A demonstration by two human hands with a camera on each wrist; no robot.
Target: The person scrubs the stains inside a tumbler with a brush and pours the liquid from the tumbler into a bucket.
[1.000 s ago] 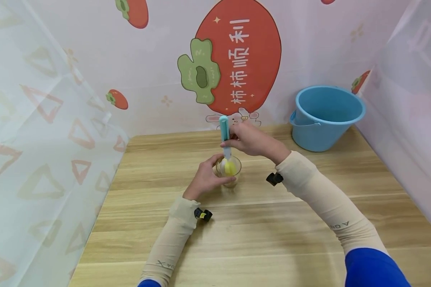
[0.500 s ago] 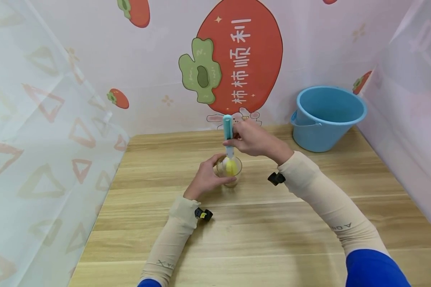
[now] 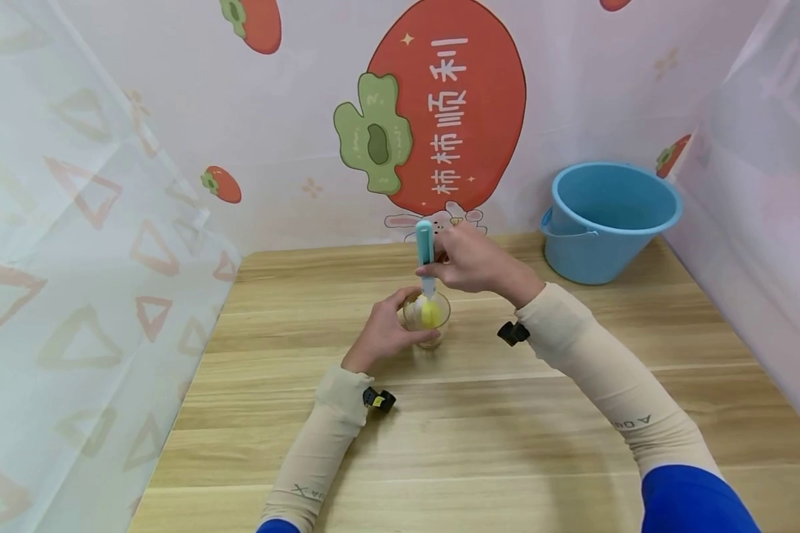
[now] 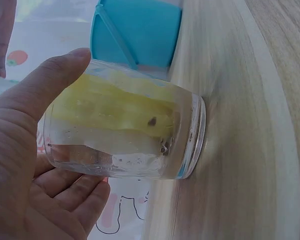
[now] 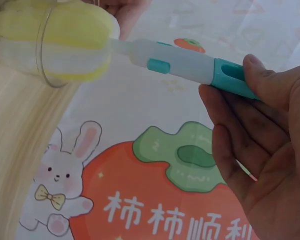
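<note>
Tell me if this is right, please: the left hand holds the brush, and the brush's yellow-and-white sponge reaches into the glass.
Not quite: the head view shows that it is the right hand that holds the brush. Its yellow-and-white sponge does reach into the glass.

A drinking glass (image 4: 120, 130) stands upright in the left grip (image 3: 388, 330), a sponge bottle brush (image 5: 175, 62) head-down inside it, handle in the right grip (image 3: 472, 259), behind and to the right. Farther right of that grip, a bucket (image 3: 590, 253) stands on the bench (image 3: 480, 444), before the backdrop (image 3: 287, 141).
</note>
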